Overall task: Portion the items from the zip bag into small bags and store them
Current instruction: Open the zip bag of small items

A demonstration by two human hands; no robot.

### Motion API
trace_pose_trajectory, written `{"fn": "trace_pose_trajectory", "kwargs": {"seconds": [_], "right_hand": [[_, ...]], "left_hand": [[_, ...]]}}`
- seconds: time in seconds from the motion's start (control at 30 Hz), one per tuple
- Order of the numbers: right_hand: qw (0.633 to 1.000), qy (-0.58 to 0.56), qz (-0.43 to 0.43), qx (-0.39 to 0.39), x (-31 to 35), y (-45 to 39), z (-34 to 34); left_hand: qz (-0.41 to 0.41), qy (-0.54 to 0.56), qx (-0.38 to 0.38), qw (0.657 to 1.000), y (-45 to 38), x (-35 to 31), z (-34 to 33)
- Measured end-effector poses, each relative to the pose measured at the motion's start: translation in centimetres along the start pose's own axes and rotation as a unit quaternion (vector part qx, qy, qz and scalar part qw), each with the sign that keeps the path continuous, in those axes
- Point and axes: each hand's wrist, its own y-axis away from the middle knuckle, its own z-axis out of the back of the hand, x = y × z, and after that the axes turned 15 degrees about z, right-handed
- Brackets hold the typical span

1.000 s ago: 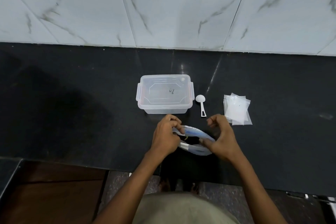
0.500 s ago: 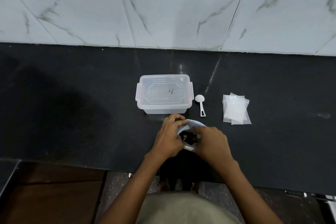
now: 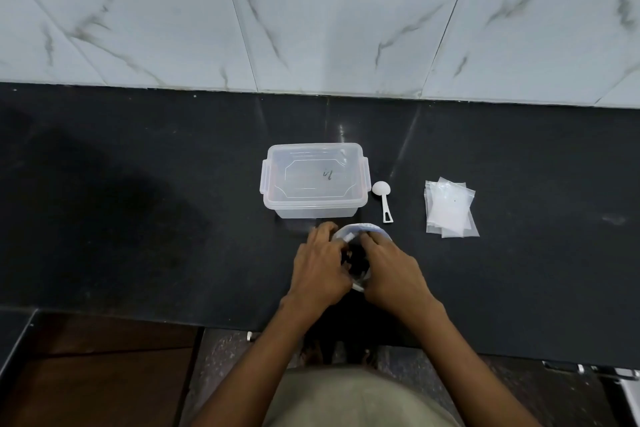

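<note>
Free room and obstacles on the black counter [image 3: 138, 218]. 3 items stand in a row behind the 2 hands: a lidded clear container [image 3: 313, 180], a white scoop [image 3: 382, 198] just beside its right side, and a stack of small bags [image 3: 448, 208] further right, apart from the scoop. The left hand [image 3: 320, 269] and right hand [image 3: 391, 270] crowd the zip bag [image 3: 360, 230], just in front of the container. Broad open counter lies left of the container and right of the stack; the tiled wall [image 3: 311, 28] closes the back.

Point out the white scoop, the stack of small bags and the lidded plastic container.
white scoop [image 3: 382, 196]: head view, on its handle.
stack of small bags [image 3: 448, 210]: head view, top bag's middle.
lidded plastic container [image 3: 313, 178]: head view, lid's centre.
</note>
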Motion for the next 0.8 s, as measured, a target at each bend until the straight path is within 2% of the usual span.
{"fn": "trace_pose_trajectory", "kwargs": {"seconds": [0.07,0.17,0.33,0.43,0.53,0.67,0.73,0.8], "right_hand": [[1.000,-0.019,0.001,-0.015,0.2,-0.2,-0.1],[0.999,-0.037,0.000,-0.024,0.5,-0.5,-0.1],[0.991,-0.102,-0.008,-0.090,0.9,-0.2,0.8],[0.979,-0.125,-0.022,-0.158,0.7,-0.2,0.3],[0.956,-0.195,-0.022,-0.218,0.7,-0.1,0.3],[0.909,-0.265,-0.060,-0.316,-0.2,0.4,1.9],[0.902,-0.241,-0.116,-0.339,-1.9,0.3,2.8],[0.909,-0.180,-0.181,-0.330,-4.1,0.1,3.6]], "left_hand": [[0.038,0.004,0.008,0.999,-0.3,0.4,0.1],[0.044,0.009,0.005,0.999,-0.5,0.7,0.0],[0.011,0.064,0.007,0.998,-1.2,1.7,0.0],[-0.024,0.095,-0.026,0.995,-1.4,2.2,0.0],[-0.056,0.118,-0.076,0.989,-1.3,2.0,0.3],[-0.102,0.144,-0.100,0.979,-1.5,1.1,0.9],[-0.123,0.140,-0.071,0.980,-1.6,0.6,0.9],[-0.131,0.123,-0.042,0.983,-1.7,0.4,0.6]]}}
